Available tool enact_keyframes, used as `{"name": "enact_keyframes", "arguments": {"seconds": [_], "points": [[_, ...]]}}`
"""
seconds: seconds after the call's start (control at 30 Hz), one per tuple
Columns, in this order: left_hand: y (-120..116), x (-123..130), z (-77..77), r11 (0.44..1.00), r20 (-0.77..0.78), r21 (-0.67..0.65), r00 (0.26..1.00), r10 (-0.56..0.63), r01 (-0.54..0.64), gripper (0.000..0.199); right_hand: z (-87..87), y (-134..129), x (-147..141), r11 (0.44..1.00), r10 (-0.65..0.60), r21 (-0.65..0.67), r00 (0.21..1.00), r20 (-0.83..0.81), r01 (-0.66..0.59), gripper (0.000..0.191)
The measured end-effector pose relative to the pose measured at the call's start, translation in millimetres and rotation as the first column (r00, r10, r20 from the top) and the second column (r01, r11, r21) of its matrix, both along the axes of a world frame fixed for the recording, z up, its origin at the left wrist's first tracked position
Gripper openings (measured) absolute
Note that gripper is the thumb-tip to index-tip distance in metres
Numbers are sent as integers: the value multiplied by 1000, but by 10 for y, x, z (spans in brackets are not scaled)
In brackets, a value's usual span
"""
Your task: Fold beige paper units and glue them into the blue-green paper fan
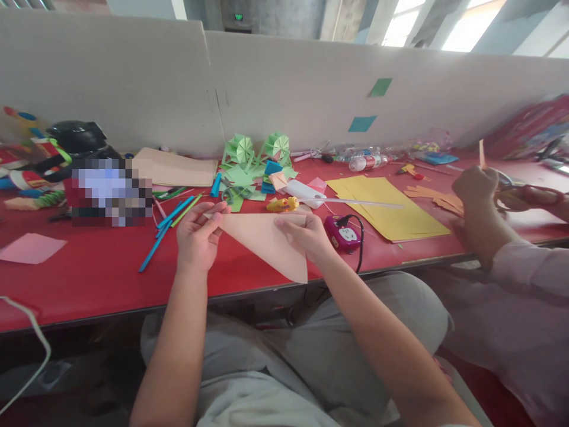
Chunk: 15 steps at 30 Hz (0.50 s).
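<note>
A pale peach sheet of paper [262, 237], folded or cut to a triangle, is held up between my two hands above the front of the red table. My left hand [200, 234] pinches its left corner between thumb and fingers. Near the upper right edge, my right hand [304, 234] grips it with the thumb on top. Behind the paper lie a yellow glue gun [283, 204], green paper scraps [240, 177] and a pair of scissors [235, 194]. Two green folded paper rosettes [239, 148] stand farther back.
Blue paper strips [166, 225] lie left of my hands. To the right are a purple power socket [342, 233] with a black cord and yellow paper sheets [391, 207]. A co-worker's hand [476, 187] holds an orange strip, with scissors [518, 196] beside it. A white partition [293, 89] stands behind.
</note>
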<state>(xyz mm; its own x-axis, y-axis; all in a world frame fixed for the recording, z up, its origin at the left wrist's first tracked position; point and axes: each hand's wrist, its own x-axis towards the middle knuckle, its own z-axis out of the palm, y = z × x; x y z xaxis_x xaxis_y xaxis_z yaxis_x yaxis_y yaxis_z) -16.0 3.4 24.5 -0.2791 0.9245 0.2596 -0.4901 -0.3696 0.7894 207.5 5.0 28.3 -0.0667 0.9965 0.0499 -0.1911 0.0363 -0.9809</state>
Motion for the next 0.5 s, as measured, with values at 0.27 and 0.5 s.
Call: {"name": "enact_keyframes", "arguments": {"seconds": [0.27,0.5], "points": [[2,5,15,1000,23,-16,1000,11,-11,33,-12,11,2,999,-3,34,1000,-20,4,36],[20,20,26,999,63,-34,997,44,-42,35,-38,42,11,999,37,31,996,-80,-34,35]]}}
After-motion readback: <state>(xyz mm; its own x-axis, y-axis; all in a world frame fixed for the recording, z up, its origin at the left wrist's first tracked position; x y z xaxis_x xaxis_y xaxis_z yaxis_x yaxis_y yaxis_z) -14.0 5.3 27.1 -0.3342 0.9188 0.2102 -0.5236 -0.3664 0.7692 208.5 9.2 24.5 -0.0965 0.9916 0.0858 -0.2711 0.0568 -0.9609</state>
